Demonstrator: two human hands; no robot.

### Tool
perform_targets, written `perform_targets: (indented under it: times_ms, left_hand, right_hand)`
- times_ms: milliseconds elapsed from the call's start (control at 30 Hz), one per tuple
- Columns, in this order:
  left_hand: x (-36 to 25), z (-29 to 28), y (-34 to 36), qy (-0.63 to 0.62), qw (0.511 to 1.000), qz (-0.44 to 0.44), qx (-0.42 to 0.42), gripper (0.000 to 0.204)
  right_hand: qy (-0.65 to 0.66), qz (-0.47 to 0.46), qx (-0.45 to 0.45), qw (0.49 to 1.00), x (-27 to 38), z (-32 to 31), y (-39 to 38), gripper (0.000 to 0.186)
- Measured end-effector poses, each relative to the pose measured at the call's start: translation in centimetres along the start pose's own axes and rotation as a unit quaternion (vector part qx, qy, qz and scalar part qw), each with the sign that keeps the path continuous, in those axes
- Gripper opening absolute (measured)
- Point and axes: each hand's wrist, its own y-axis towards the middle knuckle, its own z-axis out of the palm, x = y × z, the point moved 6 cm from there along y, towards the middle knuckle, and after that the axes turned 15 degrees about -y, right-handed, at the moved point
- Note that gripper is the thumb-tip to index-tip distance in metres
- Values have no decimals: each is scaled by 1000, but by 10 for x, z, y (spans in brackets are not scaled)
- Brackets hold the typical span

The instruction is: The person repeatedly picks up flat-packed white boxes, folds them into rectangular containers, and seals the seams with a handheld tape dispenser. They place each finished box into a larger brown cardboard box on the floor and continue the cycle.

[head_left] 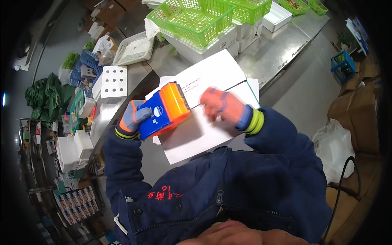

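My left hand [134, 117], in a grey and orange knit glove, grips a blue and orange tape dispenser [162, 110] by its blue side. The dispenser is tilted above a white carton [212, 69], its toothed orange end facing right. My right hand [224, 107], in an orange and blue glove, hovers over the carton's right half with its fingers curled together. Motion blurs those fingertips, and whatever they may hold is too small to make out. A dark gap runs between the carton's two top flaps and shows at the right end.
Green plastic baskets [200, 24] sit on white foam boxes beyond the carton on a steel table [281, 49]. A white tray [134, 48] and a white panel with dark holes [114, 81] lie at the left. Brown cartons [355, 110] and a clear plastic bag [335, 147] stand at the right.
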Motion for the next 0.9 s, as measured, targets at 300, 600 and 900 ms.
perform_targets:
  times_ms: [300,600,900]
  left_hand:
    - [-7,7,4,139,989,-43,-1,57]
    - [-18,55,25,165,983,-66,55,51]
    - [-23,135,77,236,967,-64,71,30]
  right_hand:
    - [28,-90,14,995,13,23,27,23]
    - [236,-151,-72,957,-13,-48,6,23]
    - [253,-47,-190,947,-120,-156,-19,23]
